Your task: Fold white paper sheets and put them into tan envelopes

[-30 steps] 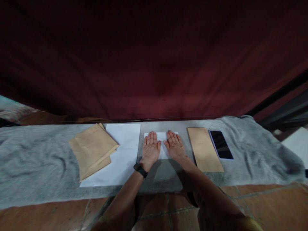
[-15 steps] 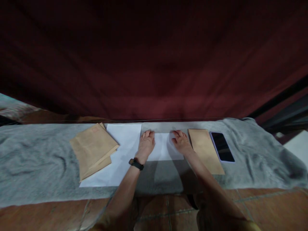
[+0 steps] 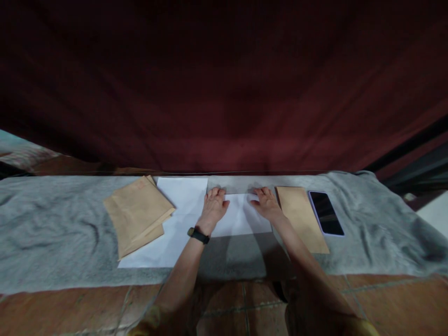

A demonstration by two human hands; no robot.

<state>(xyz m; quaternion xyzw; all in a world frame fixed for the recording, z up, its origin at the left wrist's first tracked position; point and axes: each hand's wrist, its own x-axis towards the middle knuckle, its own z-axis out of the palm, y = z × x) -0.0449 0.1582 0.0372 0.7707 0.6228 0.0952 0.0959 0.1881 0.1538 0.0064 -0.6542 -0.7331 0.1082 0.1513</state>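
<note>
A small white sheet of paper [image 3: 241,219], wider than deep and perhaps folded, lies on a grey cloth [image 3: 234,256] in front of me. My left hand [image 3: 214,207], with a dark band on the wrist, rests over its left part, thumb spread away from the fingers. Over the right part lies my right hand [image 3: 266,204], its fingertips at the far edge and its thumb apart. Both hands look open, pressing rather than gripping. Larger white paper [image 3: 185,205] is left of my left hand, partly under several brown envelopes [image 3: 140,210].
Right of my right hand lies another brown envelope [image 3: 297,205], partly behind my forearm. A phone with a lilac edge [image 3: 326,212] is beside it. A dark red curtain [image 3: 224,116] hangs behind the cloth-covered surface. Tiled floor [image 3: 87,308] shows at the near side.
My left thumb has spread outward from the fingers. The small sheet's near edge now slants slightly, its right end higher. The view has shifted a little.
</note>
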